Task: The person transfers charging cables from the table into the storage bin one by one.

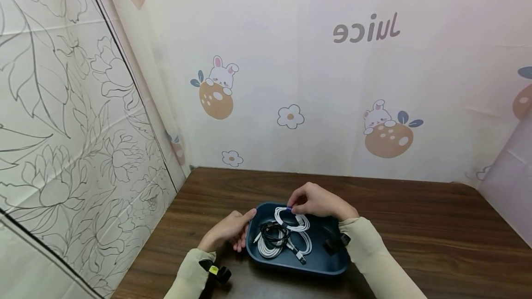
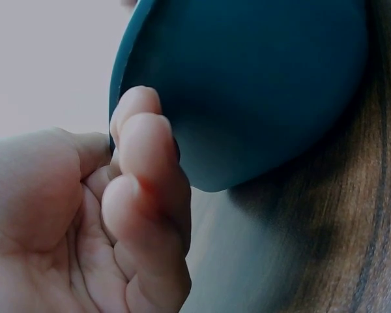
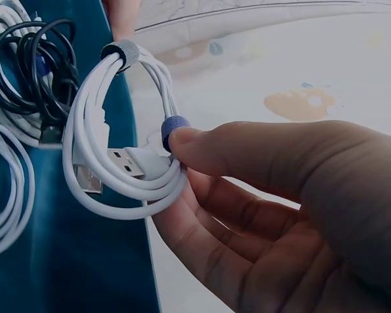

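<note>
A dark blue tray (image 1: 317,269) sits on the wooden table, holding several coiled cables. My right hand (image 1: 320,201) pinches a coiled white USB cable (image 3: 124,195) between thumb and fingers at its blue strap (image 3: 174,129). A grey strap (image 3: 120,52) binds another part of this coil, and its metal plug shows inside the loop. At the tray's left end, my left hand (image 1: 230,230) grips the rim, thumb on top and fingers curled against the outer wall. A black coiled cable (image 1: 272,234) lies over white cables (image 1: 266,248) inside.
The brown wooden table (image 1: 415,234) runs back to a patterned curtain (image 1: 266,82). A flower-print cloth (image 1: 83,151) hangs along the left side. Each wrist carries a small black camera, one of them beside the left sleeve (image 1: 189,271).
</note>
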Action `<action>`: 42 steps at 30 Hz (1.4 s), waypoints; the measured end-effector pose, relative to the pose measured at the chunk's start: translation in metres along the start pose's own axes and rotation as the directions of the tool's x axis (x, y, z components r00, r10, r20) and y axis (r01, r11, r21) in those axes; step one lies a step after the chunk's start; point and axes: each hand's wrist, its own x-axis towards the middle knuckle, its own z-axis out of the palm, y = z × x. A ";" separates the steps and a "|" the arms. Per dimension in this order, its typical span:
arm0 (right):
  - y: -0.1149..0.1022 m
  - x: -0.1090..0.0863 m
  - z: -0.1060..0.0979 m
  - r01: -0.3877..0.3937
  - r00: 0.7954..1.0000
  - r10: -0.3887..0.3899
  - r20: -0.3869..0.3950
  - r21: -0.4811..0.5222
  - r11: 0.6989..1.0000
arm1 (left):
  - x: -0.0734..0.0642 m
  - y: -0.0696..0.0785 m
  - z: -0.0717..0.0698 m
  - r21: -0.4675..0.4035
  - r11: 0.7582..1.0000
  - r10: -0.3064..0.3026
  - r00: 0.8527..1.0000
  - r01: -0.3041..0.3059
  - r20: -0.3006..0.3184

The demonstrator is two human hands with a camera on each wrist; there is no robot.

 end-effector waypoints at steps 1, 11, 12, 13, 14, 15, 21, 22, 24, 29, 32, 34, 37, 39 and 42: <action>0.000 0.001 0.001 0.006 1.000 -0.006 0.005 0.003 1.000 | 0.000 0.000 0.000 0.000 1.000 0.000 1.000 0.000 0.000; -0.010 0.012 0.014 0.033 0.998 -0.035 0.050 0.030 0.999 | 0.001 0.003 0.001 0.033 0.999 0.013 1.000 -0.013 -0.010; -0.010 0.013 0.015 0.028 0.998 -0.029 0.054 0.033 0.999 | 0.001 0.003 0.001 0.036 0.999 0.015 1.000 -0.014 -0.012; -0.011 0.013 0.016 0.026 0.998 -0.028 0.057 0.035 0.999 | 0.001 0.003 0.002 0.035 0.999 0.014 1.000 -0.014 -0.012; -0.012 0.014 0.017 0.024 0.998 -0.026 0.061 0.038 0.999 | 0.001 0.003 0.002 0.034 0.999 0.013 1.000 -0.012 -0.011; -0.013 0.015 0.018 0.024 0.998 -0.026 0.065 0.039 0.999 | 0.002 0.003 0.002 0.034 0.999 0.012 1.000 -0.011 -0.009; -0.015 0.019 0.024 0.035 0.994 -0.040 0.099 0.050 0.998 | 0.003 0.003 0.001 0.036 0.999 0.012 1.000 -0.012 -0.004; -0.015 0.019 0.026 0.038 0.994 -0.043 0.105 0.053 0.998 | 0.003 0.003 0.001 0.037 0.999 0.014 1.000 -0.014 -0.003; -0.017 0.021 0.028 0.040 0.992 -0.046 0.114 0.053 0.998 | 0.002 0.002 0.001 0.040 0.999 0.016 1.000 -0.016 -0.002; -0.021 0.023 0.034 0.028 0.990 -0.033 0.136 0.040 0.999 | 0.002 0.001 0.001 0.036 0.999 0.009 1.000 -0.010 0.011; -0.024 0.023 0.035 0.015 0.989 -0.018 0.148 0.021 1.000 | 0.003 0.002 0.002 0.032 0.999 0.008 1.000 -0.008 0.023; -0.025 0.024 0.035 -0.001 0.989 0.001 0.151 0.003 1.000 | 0.003 0.003 0.002 0.036 0.999 0.018 1.000 -0.019 0.019; -0.027 0.027 0.035 -0.005 0.986 0.007 0.168 -0.007 1.000 | 0.004 0.006 0.002 0.038 0.999 0.017 1.000 -0.018 0.009; -0.028 0.028 0.036 -0.001 0.983 0.003 0.183 -0.010 1.000 | 0.004 0.006 0.002 0.041 0.999 0.014 1.000 -0.014 0.004; -0.029 0.029 0.038 -0.015 0.979 0.019 0.201 -0.020 1.000 | 0.003 0.006 0.001 0.042 0.999 0.007 1.000 -0.008 0.014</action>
